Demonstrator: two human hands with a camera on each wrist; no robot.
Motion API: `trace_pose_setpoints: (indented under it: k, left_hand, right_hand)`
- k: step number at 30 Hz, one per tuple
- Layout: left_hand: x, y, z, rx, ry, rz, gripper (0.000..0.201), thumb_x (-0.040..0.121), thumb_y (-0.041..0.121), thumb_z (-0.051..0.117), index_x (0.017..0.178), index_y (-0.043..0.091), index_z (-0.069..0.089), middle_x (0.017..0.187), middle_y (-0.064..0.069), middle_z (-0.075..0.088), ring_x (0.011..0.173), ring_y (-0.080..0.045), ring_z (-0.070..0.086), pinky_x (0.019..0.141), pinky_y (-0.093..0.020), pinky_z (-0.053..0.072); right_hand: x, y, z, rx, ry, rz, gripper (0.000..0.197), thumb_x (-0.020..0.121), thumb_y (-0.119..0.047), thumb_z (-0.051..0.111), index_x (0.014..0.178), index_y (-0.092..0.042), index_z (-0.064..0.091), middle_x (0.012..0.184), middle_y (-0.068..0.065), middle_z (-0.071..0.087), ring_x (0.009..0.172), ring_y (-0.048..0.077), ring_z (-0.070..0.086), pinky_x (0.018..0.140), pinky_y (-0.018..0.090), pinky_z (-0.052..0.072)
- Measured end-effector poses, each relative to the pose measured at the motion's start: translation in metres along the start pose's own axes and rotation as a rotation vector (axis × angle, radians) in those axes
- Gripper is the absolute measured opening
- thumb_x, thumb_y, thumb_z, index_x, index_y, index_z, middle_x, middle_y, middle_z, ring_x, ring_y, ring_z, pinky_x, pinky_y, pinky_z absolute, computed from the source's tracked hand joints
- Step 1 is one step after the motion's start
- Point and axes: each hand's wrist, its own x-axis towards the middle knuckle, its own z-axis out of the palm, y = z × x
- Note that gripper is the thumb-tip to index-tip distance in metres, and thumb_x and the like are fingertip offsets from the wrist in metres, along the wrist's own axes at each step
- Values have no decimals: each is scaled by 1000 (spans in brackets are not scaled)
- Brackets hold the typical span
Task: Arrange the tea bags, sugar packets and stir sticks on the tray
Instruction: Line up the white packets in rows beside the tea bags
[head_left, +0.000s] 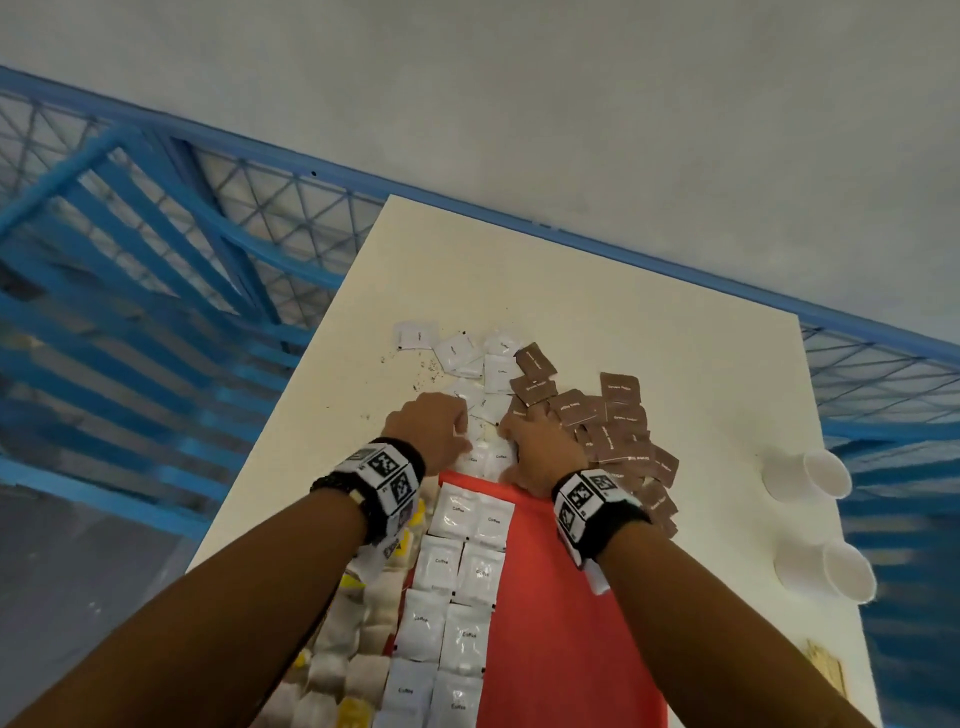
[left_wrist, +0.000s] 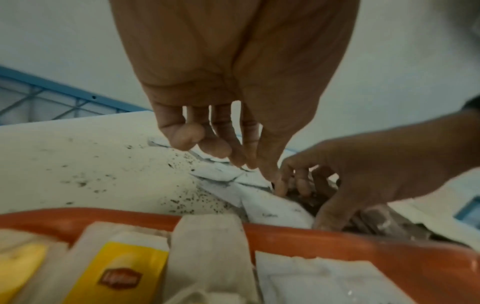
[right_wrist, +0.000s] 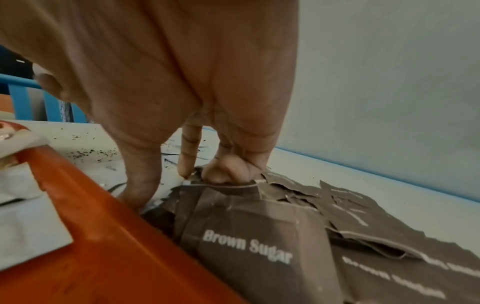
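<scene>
An orange tray (head_left: 561, 623) (left_wrist: 337, 242) (right_wrist: 103, 246) holds two columns of white coffee sachets (head_left: 452, 566) and, to their left, tea bags (head_left: 363, 623) (left_wrist: 122, 273). Just past its far rim, loose white sachets (head_left: 498, 374) (left_wrist: 221, 174) lie on the table beside a heap of brown sugar packets (head_left: 618, 415) (right_wrist: 246, 246). My left hand (head_left: 431, 426) (left_wrist: 257, 172) points its nearly straight fingers down onto the white sachets. My right hand (head_left: 535, 447) (right_wrist: 161, 185) arches over the sachets nearest the rim, thumb on their near edge and curled fingers at the far edge, against the brown packets.
Two white paper cups (head_left: 826, 473) (head_left: 847, 571) lie on their sides near the table's right edge. Dark crumbs (head_left: 415, 374) speckle the white table (head_left: 519, 270). A tan flat object (head_left: 826, 670) sits at the near right. A blue metal frame (head_left: 156, 260) stands to the left.
</scene>
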Motion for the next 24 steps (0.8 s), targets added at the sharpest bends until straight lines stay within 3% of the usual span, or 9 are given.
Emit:
trace_pose_setpoints:
  k: [4,7,8,10,15,18,22,24]
  left_hand:
    - [21,12,17,264,-85,92,43,86,35,72,123,20,54,124,-4,49,118,-26,50,91,-40,45]
    - [29,14,25,343,-112,72,50,85,35,75,127,16,54,128,-7,48,121,-27,48,91,-38,45]
    - [30,14,27,345,-110,67,49,85,34,75,125,14,55,127,-7,49,120,-28,49,90,-38,45]
    - [31,14,27,322,-114,59,42,84,32,76,117,11,61,123,-7,52,117,-28,52,89,-37,46]
    - [39,4,16,-24,-174,-43,15,81,22,81,81,11,70,94,-2,72,91,-19,68,77,-30,54]
    - [47,-7,-8,-199,-160,-89,22,79,26,83,68,16,67,90,-2,75,86,-16,67,71,-26,50]
    - [66,-13,-25,-205,-59,-139,24,79,28,82,80,12,64,100,-8,72,98,-24,66,88,-37,54]
    - [73,-10,-20,-111,-37,-161,38,79,36,80,100,11,61,113,-7,65,109,-27,61,94,-43,51]
  right_hand:
    - [8,4,4,47,15,2,43,73,-26,83,93,-23,46,128,7,40,108,32,55,86,46,53]
    - [9,4,9,64,38,-14,49,74,-22,81,112,-23,50,130,6,40,111,31,54,87,45,53]
    - [10,4,10,61,43,-25,57,73,-21,81,121,-24,49,132,5,40,114,31,53,87,46,53]
    - [11,2,8,55,28,-21,61,72,-20,80,124,-25,48,132,5,40,117,31,50,88,48,53]
    - [17,-1,2,50,-17,13,42,73,-21,82,105,-19,54,126,4,43,109,28,52,87,48,53]
    - [18,-1,-2,55,-15,-27,31,77,-21,78,83,-24,48,122,1,47,95,20,50,86,44,52]
    - [15,-1,-2,56,2,-88,30,78,-23,77,75,-22,47,112,-4,48,90,19,51,79,43,53]
    - [12,-1,-3,80,-2,-111,32,76,-21,75,69,-23,44,103,-2,49,86,20,54,75,41,53]
